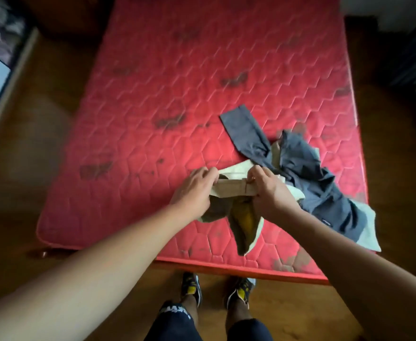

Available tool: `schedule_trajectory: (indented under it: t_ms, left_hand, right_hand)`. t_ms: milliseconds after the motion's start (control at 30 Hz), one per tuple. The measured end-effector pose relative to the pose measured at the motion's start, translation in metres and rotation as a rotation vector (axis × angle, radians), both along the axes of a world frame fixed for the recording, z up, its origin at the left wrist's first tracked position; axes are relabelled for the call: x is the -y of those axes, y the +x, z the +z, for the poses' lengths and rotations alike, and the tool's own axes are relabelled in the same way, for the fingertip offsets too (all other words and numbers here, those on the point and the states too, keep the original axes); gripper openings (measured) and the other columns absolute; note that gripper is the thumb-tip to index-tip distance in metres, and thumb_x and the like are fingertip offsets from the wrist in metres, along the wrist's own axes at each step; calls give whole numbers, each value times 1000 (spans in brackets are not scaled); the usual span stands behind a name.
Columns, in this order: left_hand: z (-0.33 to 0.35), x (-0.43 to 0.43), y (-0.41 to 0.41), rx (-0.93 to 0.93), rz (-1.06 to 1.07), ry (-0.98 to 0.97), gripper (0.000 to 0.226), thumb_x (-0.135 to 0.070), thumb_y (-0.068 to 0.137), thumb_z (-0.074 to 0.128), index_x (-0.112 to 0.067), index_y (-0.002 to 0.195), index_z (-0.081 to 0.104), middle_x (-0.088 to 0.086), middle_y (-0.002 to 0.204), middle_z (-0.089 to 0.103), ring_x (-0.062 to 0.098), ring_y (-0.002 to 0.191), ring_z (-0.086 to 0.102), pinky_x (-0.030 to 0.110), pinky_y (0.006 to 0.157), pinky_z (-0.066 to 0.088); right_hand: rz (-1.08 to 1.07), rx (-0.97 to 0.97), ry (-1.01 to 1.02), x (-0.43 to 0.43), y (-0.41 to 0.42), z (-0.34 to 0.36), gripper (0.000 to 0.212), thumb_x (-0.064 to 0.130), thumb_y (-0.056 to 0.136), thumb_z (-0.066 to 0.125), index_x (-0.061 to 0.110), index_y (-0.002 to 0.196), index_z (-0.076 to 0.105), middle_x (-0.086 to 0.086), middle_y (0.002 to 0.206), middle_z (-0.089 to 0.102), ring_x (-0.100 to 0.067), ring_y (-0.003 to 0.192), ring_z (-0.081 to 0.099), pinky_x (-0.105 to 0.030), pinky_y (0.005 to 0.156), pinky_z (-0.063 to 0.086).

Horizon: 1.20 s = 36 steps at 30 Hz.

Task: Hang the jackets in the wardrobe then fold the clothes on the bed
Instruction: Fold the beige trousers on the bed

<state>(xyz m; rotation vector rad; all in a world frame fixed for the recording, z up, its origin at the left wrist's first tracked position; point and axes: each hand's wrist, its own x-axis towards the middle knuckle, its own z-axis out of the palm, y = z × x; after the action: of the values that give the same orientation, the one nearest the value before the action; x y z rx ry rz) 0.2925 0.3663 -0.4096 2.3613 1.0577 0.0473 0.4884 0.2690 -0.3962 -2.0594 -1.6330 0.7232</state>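
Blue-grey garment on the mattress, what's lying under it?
Pale cloth peeks out beneath the blue-grey garment at its near edge and middle; how far it runs underneath is covered.

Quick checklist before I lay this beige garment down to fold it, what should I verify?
1. The left hand grips the beige garment: ok.
2. The right hand grips it too: ok.
3. Garment smoothed out: not ok, it hangs bunched below the hands.
4. Bare mattress to lay it on: ok, left of the hands.
5. Free of the grey garment: cannot tell, they overlap by the right hand.
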Motion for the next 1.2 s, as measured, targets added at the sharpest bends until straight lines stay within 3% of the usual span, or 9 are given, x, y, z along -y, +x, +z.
schedule_trajectory:
  t_ms: [100,233,333,567,767,900,1067,1133,1200]
  left_hand:
    - [55,-15,-18,35,-47,99,50,18,64,48,-20,96,45,-2,98,47,24,102,48,41,72,45]
    - [124,-41,-34,111,-91,216,48,18,62,46,-16,95,48,3,93,53,30,94,51,46,76,45]
    - [170,-70,-45,136,-25,237,44,14,65,43,-22,91,45,2,80,54,29,78,53,43,65,46]
    - [237,-117,-90,206,85,240,41,11,70,42,-25,86,50,0,70,61,26,68,61,40,58,46]
    - [292,-152,-132,221,68,280,43,14,72,44,-26,85,54,0,75,65,25,71,63,43,62,51]
    - [343,-181,-151,266,81,339,45,14,76,47,-29,86,56,1,79,66,22,71,64,36,56,49]
    - [384,-198,-171,235,34,342,45,10,81,56,-35,84,56,-5,86,66,21,82,65,42,68,53]
    - [384,-198,-175,255,9,265,48,14,81,53,-34,83,52,-4,93,69,20,90,67,43,75,54]
    - [380,-195,-181,293,-13,205,52,19,78,45,-32,78,49,-1,96,72,20,94,69,40,76,53]
  right_hand:
    - [10,29,105,-10,4,65,30,1,70,57,10,98,58,-7,93,52,-33,77,54,-41,65,46]
    - [74,223,202,-20,4,140,30,5,74,54,11,102,60,-6,95,50,-35,74,55,-44,59,50]
    - [123,392,202,-25,9,180,25,10,86,58,14,111,58,-8,101,49,-33,80,56,-47,63,54]
    - [125,774,-62,-11,32,227,34,21,88,60,25,120,50,3,112,59,-26,111,56,-41,78,55]
    - [217,717,265,-18,19,260,51,60,89,59,22,118,40,0,92,56,-26,71,59,-35,51,43]
    - [414,885,535,-31,15,292,50,26,86,63,15,128,38,-16,106,53,-29,58,55,-28,42,35]
    - [434,1018,406,-45,10,318,32,33,87,59,26,119,64,-6,98,56,-23,71,59,-33,48,49]
    - [426,1062,250,-55,3,321,13,30,95,60,25,104,69,-2,96,59,-22,79,63,-32,59,52]
    - [354,1051,113,-64,-1,323,20,38,100,53,23,100,66,1,99,59,-20,89,64,-33,75,56]
